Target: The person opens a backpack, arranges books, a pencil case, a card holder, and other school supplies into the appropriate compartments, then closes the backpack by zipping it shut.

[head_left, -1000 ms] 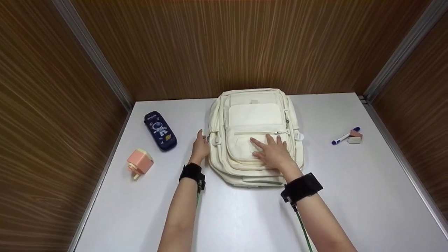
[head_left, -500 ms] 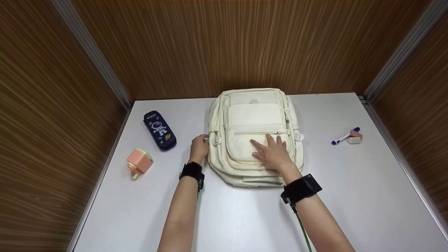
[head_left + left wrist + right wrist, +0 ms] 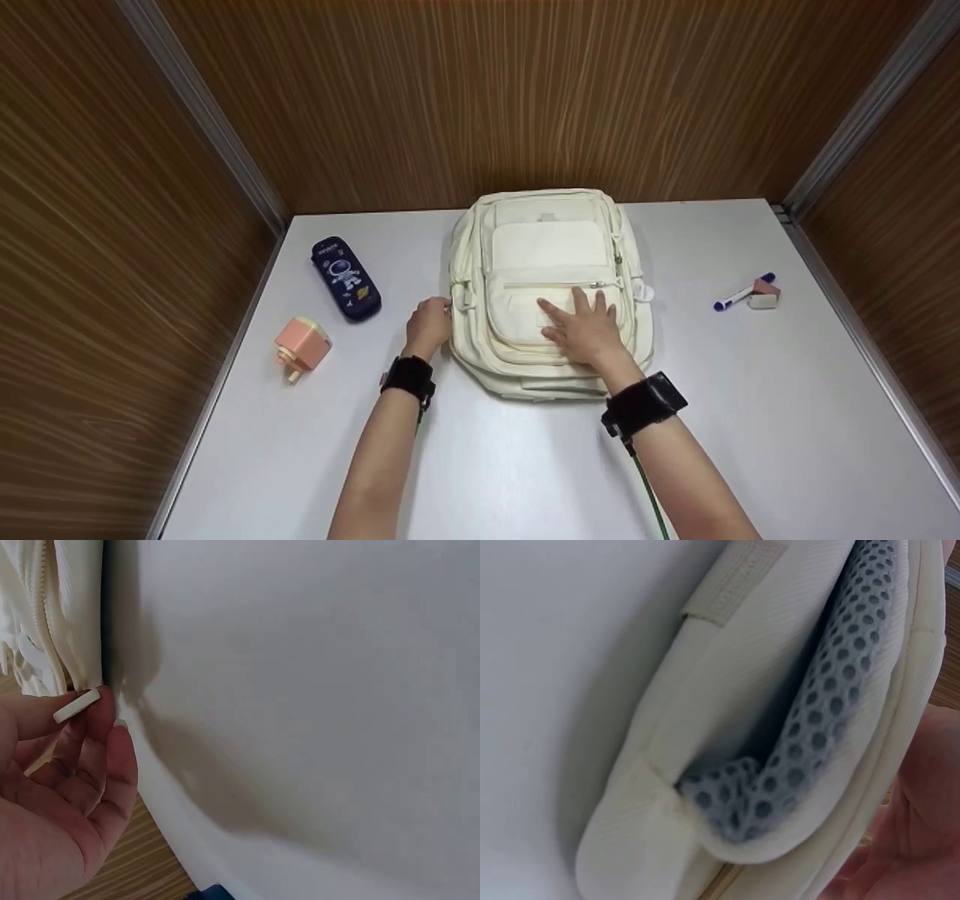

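Observation:
A cream backpack [image 3: 551, 244] lies front side up on the white table in the head view. At its left side my left hand [image 3: 428, 326] has curled fingers. In the left wrist view, the thumb and forefinger of that hand [image 3: 67, 787] pinch a small cream zipper pull [image 3: 76, 706] beside a line of zipper teeth [image 3: 37, 592]. My right hand [image 3: 589, 330] rests with spread fingers on the lower front pocket. The right wrist view has the bag's lower end, with grey mesh padding [image 3: 825, 697], and part of the right hand [image 3: 907, 832].
A dark blue pencil case [image 3: 346, 277] with an astronaut print and a pink pencil sharpener [image 3: 303, 343] lie left of the bag. Off to the right are a blue-and-white marker [image 3: 739, 296] and an eraser [image 3: 763, 301]. Wooden panels [image 3: 480, 97] enclose the table.
My left hand's fingers were extended along the bag's side, then closed on the zipper pull. Since then it has shifted slightly toward me. The right hand has stayed in place.

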Motion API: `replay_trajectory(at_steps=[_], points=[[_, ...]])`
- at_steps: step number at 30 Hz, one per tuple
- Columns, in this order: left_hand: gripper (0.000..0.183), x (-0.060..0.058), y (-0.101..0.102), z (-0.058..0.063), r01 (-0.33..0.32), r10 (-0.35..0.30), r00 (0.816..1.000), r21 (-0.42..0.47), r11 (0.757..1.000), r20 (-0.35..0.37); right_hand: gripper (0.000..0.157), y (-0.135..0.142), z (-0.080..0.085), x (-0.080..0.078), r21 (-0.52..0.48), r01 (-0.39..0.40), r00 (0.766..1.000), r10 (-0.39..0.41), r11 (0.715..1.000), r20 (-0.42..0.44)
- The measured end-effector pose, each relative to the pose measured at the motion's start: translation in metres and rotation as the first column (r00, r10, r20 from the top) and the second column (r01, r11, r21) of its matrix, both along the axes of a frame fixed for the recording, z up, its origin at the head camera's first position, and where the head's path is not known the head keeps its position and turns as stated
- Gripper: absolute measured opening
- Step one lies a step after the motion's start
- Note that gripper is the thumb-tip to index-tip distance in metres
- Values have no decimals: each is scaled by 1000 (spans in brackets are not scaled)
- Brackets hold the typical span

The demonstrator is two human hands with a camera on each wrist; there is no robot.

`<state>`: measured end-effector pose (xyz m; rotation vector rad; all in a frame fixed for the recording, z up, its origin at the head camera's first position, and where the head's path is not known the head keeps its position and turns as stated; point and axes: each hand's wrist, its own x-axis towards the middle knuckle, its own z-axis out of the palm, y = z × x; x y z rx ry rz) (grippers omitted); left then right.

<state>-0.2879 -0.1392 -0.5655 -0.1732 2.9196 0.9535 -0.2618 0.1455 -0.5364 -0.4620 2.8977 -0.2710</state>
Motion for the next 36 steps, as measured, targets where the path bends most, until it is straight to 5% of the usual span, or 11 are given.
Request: replay_trajectory(at_steps=[15, 23, 29, 32, 36], points=[[28, 40, 5, 12, 76, -76, 997, -131, 989, 4, 57, -1, -4, -1, -2, 7, 1000, -7, 1000, -5], [22, 63, 0, 18, 127, -127, 992, -84, 988, 13, 57, -3, -3, 0, 9, 30, 999, -30, 1000, -18], [25, 73, 1, 25, 129, -132, 989, 44, 991, 69, 57, -5, -3, 0, 51, 48, 998, -45, 998, -48], [5, 76, 3, 27, 137, -141, 986, 45, 990, 88, 56, -6, -4, 0, 82, 57, 997, -52, 995, -63], [29, 81, 6, 28, 182, -182, 975, 8, 983, 126, 56, -10, -3, 1, 113, 66, 996, -59, 991, -72]])
